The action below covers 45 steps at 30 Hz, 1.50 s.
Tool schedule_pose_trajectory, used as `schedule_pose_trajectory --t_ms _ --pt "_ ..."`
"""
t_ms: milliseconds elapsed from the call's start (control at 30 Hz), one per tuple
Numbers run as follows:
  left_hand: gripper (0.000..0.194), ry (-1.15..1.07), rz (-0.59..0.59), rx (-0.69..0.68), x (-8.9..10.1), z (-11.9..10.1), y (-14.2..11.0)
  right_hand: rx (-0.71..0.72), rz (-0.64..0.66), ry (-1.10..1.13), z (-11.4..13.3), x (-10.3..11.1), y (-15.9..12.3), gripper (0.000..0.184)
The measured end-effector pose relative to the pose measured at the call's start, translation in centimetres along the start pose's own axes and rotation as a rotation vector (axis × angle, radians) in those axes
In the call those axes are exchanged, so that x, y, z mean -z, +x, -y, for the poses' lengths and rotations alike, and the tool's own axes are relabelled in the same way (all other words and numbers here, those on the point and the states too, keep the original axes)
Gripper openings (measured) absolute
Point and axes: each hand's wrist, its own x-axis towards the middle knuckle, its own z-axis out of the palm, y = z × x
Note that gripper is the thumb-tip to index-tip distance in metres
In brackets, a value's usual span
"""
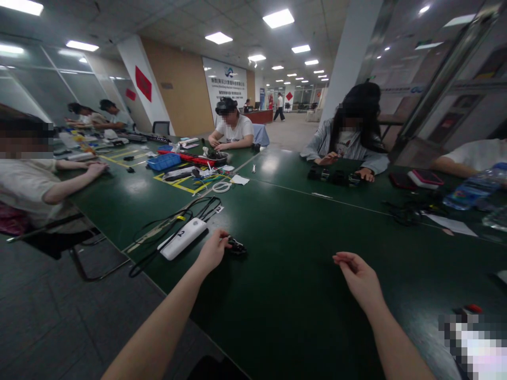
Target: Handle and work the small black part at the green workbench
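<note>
My left hand (214, 250) reaches across the dark green table (293, 295) and pinches a small black object (236, 246) lying on the surface; I cannot make out what the object is. Just left of that hand lies a white power bank (182, 238) marked with a "2", with black cables (174, 221) looping around it. My right hand (356, 277) hovers a little above the table to the right, fingers loosely curled, nothing visible in it.
Other people sit around the table: one at the left edge (35, 174), one at the far end (233, 129), one at the far right (352, 137). A blue basket (163, 161), tools and wires lie at the back left. Bottles (473, 192) stand far right.
</note>
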Motion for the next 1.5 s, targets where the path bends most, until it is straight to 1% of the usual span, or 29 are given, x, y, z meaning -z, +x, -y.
schedule_pose_trajectory --t_ms 67,133,200,333,467,600,700,867,1000,1167,1333,1500 --pt "0.013 -0.114 -0.003 0.022 0.1 0.3 -0.3 -0.007 0.0 -0.003 -0.2 0.0 0.1 0.026" --pt "0.012 -0.161 0.009 0.037 0.2 0.4 -0.9 -0.006 0.001 0.0 -0.4 0.1 0.2 0.027" --pt "0.012 -0.121 0.019 0.019 0.3 0.3 -1.6 0.004 -0.001 0.01 -0.6 0.1 0.3 0.026" --pt "0.012 0.02 -0.003 -0.021 0.2 -0.1 -3.0 0.011 0.003 0.012 -0.3 0.0 0.1 0.025" --pt "0.014 0.064 -0.034 -0.043 -0.4 -0.3 -3.7 0.015 -0.015 -0.004 0.4 0.0 -0.2 0.025" --pt "0.015 0.083 -0.037 -0.078 -0.9 -0.3 -3.7 -0.009 -0.017 -0.039 0.8 0.1 -0.4 0.026" --pt "0.015 0.079 -0.024 -0.099 -0.9 -0.2 -3.6 -0.02 -0.001 -0.039 1.1 0.2 -0.5 0.026" --pt "0.016 0.071 -0.007 -0.091 -0.7 -0.3 -3.6 0.003 -0.012 0.029 1.0 0.0 -0.5 0.024" --pt "0.017 0.075 -0.018 -0.086 -0.7 -0.1 -3.5 -0.004 -0.007 0.018 0.8 0.0 -0.4 0.025" --pt "0.017 0.027 -0.01 -0.09 -0.6 0.4 -3.3 -0.011 -0.016 0.007 1.3 0.1 -0.6 0.024" --pt "0.016 -0.027 -0.003 -0.093 -0.5 0.3 -3.2 -0.031 -0.005 -0.026 1.9 0.1 -0.9 0.024" --pt "0.016 -0.094 0.039 -0.092 -0.4 0.2 -3.1 -0.046 0.013 -0.037 1.4 0.1 -0.7 0.025"
